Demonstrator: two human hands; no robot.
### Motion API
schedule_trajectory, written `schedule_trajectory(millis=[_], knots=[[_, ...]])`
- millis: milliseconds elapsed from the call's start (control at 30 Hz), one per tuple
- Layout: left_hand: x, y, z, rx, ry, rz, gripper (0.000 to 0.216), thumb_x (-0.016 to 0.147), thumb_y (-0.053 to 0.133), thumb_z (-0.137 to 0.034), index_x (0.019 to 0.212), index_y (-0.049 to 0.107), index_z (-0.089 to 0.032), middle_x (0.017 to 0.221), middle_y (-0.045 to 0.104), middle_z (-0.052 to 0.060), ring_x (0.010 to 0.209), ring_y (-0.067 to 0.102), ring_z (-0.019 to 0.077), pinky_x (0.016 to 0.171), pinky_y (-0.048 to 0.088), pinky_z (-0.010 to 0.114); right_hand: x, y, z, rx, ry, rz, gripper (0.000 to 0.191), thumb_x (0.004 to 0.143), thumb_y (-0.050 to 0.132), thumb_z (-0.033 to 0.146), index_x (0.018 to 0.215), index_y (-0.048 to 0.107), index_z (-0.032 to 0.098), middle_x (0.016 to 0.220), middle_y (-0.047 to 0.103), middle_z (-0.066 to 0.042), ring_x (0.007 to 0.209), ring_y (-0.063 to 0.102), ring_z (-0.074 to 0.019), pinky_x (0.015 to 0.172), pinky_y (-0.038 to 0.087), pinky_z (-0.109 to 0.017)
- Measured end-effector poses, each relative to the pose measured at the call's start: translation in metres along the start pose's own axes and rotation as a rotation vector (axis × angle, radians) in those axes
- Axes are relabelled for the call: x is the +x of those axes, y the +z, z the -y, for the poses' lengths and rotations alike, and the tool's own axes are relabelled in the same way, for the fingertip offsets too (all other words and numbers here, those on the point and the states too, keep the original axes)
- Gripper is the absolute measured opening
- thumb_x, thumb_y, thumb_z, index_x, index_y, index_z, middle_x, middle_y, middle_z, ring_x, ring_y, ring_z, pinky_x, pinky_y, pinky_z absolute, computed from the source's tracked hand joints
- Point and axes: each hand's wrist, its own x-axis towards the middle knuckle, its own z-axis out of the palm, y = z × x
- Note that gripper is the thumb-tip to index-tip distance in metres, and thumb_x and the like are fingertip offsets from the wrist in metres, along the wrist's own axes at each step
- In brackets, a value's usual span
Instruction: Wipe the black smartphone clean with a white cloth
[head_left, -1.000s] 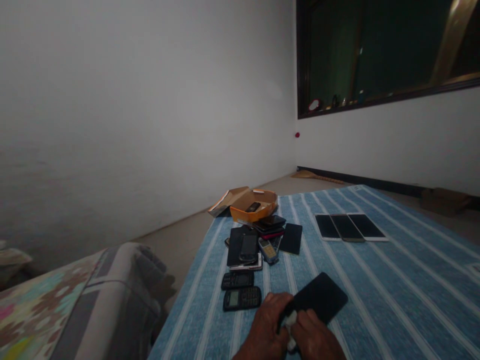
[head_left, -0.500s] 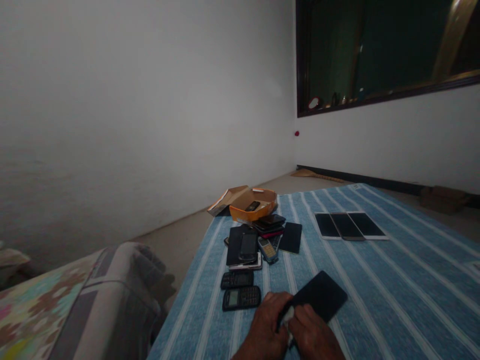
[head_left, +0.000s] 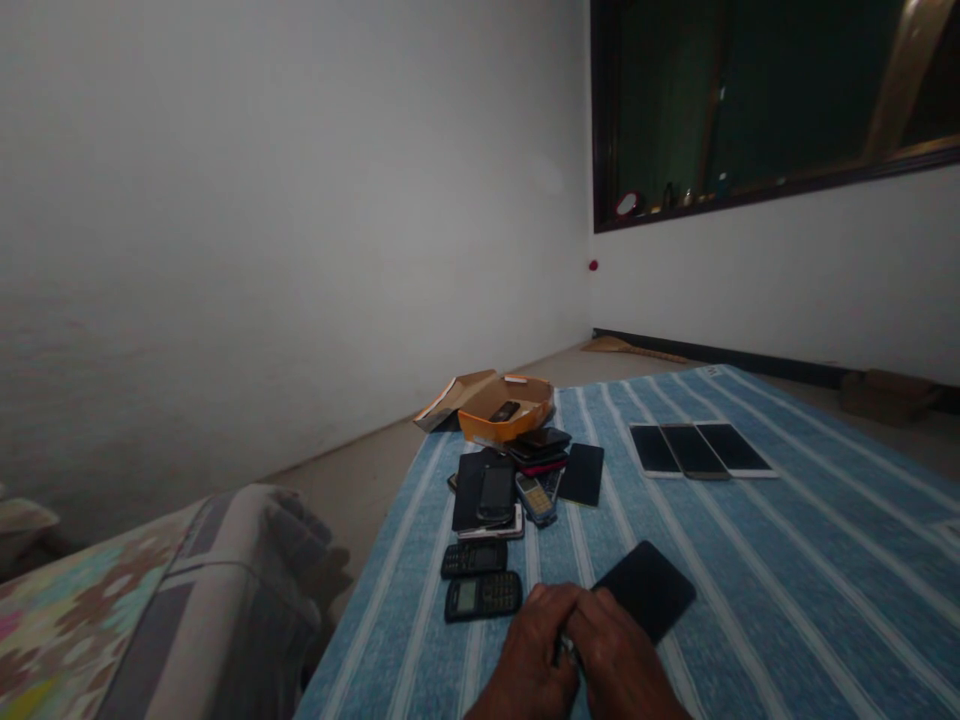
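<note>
My left hand [head_left: 536,645] is closed, fingers curled round a black-edged item [head_left: 558,655] whose body is mostly hidden. My right hand [head_left: 611,650] is closed against it, fingertips touching the left fingers. A bit of a whitish, crumpled, cloth-like piece [head_left: 568,646] shows between the hands. Just beyond the right fingers, a flat black slab like a phone or tablet [head_left: 649,588] slants across the striped sheet; whether it is held or lies loose I cannot tell. Left of my hands, two black keypad phones [head_left: 483,597] lie one behind the other.
A pile of phones [head_left: 496,490] lies farther off, in front of an open orange box [head_left: 495,428] with a phone inside. Three slim phones [head_left: 694,450] sit side by side at the right. A fabric-covered piece [head_left: 232,600] stands left of the striped sheet [head_left: 810,600].
My right hand has shifted up and left, closing in on the left fingers. The whitish piece, plainer before, is now mostly covered. The black slab has stayed in place.
</note>
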Motion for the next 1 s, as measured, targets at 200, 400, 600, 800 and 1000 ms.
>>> schedule_trajectory(millis=[200,400,600,800,1000], knots=[[-0.002,0.005,0.010,-0.017,0.029,-0.038,0.055,0.079,0.062,-0.019,0.132,0.048,-0.019,0.127,0.060,0.013,0.116,0.055,0.0290,0.103,0.042,0.046,0.017,-0.014,0.001,0.082,-0.024,0.104,0.036,0.077,0.050,-0.004,0.097,0.066,0.022,0.093,0.067,-0.001,0.084,0.059,-0.0176,0.080,0.042,-0.027],[-0.002,0.007,0.012,0.016,0.076,-0.061,0.060,0.076,0.069,-0.022,0.132,0.047,-0.021,0.126,0.061,0.012,0.114,0.058,0.0287,0.100,0.047,0.043,0.013,-0.012,0.002,0.101,0.027,0.107,0.035,0.076,0.055,-0.002,0.100,0.066,0.021,0.096,0.067,-0.002,0.087,0.059,-0.0188,0.080,0.041,-0.029],[-0.002,0.007,0.007,0.059,0.081,-0.105,0.058,0.080,0.068,-0.029,0.133,0.046,-0.023,0.126,0.062,0.011,0.116,0.059,0.0287,0.101,0.049,0.044,0.019,-0.011,0.002,0.073,0.056,0.095,0.032,0.077,0.055,-0.003,0.094,0.067,0.020,0.093,0.067,-0.002,0.085,0.058,-0.0189,0.078,0.039,-0.029],[-0.007,0.017,0.028,0.134,0.032,-0.134,0.082,0.068,0.069,-0.016,0.142,0.036,-0.021,0.143,0.050,0.015,0.131,0.047,0.0337,0.110,0.040,0.050,0.028,-0.021,-0.005,-0.023,0.114,0.135,0.031,0.079,0.050,-0.003,0.093,0.068,0.019,0.087,0.066,-0.004,0.085,0.057,-0.0191,0.081,0.039,-0.028],[-0.010,0.021,0.040,0.147,-0.035,-0.066,0.095,0.058,0.077,-0.022,0.144,0.037,-0.021,0.145,0.047,0.016,0.134,0.042,0.0388,0.111,0.036,0.055,0.032,-0.043,-0.029,-0.136,0.214,0.197,0.034,0.080,0.044,-0.004,0.086,0.070,0.018,0.085,0.065,-0.006,0.085,0.057,-0.0196,0.076,0.039,-0.027]])
